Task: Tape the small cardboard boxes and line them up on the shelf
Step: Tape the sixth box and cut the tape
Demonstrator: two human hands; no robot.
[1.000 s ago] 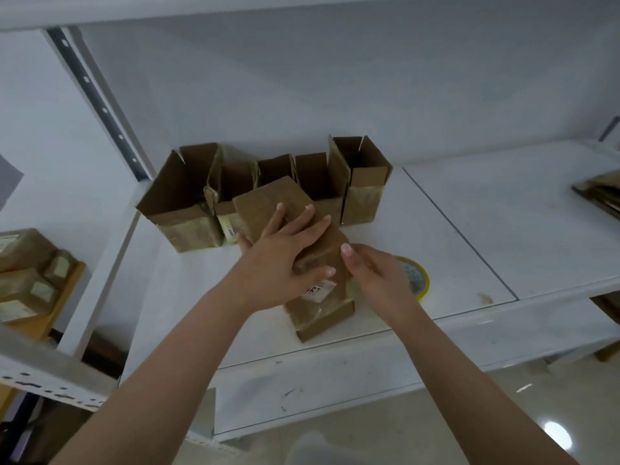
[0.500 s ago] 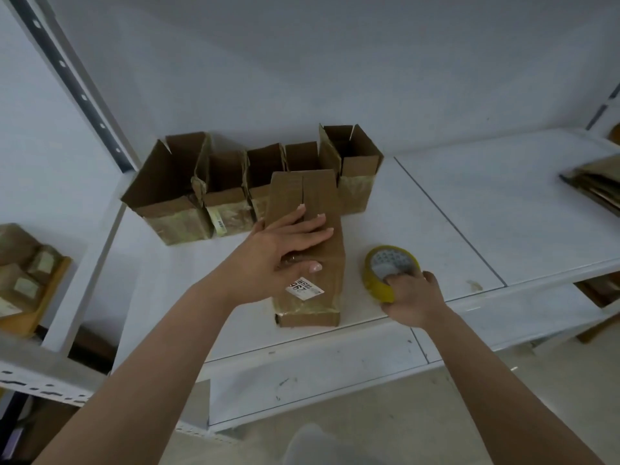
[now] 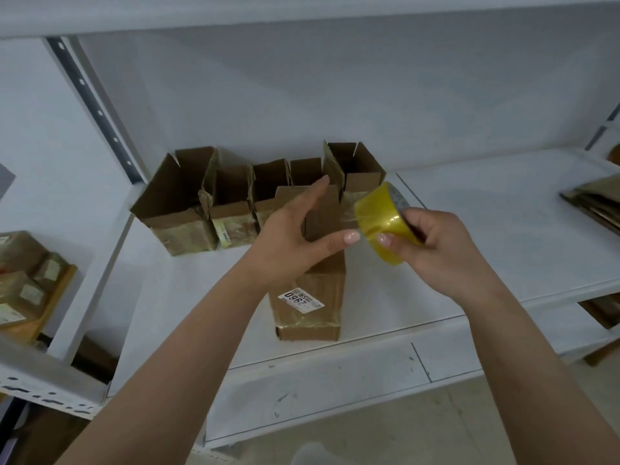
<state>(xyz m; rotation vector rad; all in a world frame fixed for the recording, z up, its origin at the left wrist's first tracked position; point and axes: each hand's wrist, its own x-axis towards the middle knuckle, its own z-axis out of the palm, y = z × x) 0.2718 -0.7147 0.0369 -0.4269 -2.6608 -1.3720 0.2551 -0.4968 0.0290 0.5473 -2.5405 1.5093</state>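
Note:
A small brown cardboard box with a white label lies on its side on the white shelf, its end flaps pointing away from me. My left hand rests on top of it with fingers fairly straight and the thumb stretched toward the tape. My right hand grips a yellow tape roll, held in the air just right of the box flaps. Behind, several open-topped boxes stand in a row against the back wall.
Flattened cardboard lies at the shelf's far right. Taped parcels sit on a lower shelf to the left. A slotted metal upright rises at the back left. The shelf above hangs close overhead.
My right hand has picked the tape roll up off the shelf and brought it to the box's flaps. My left hand stays on the box, thumb now reaching out.

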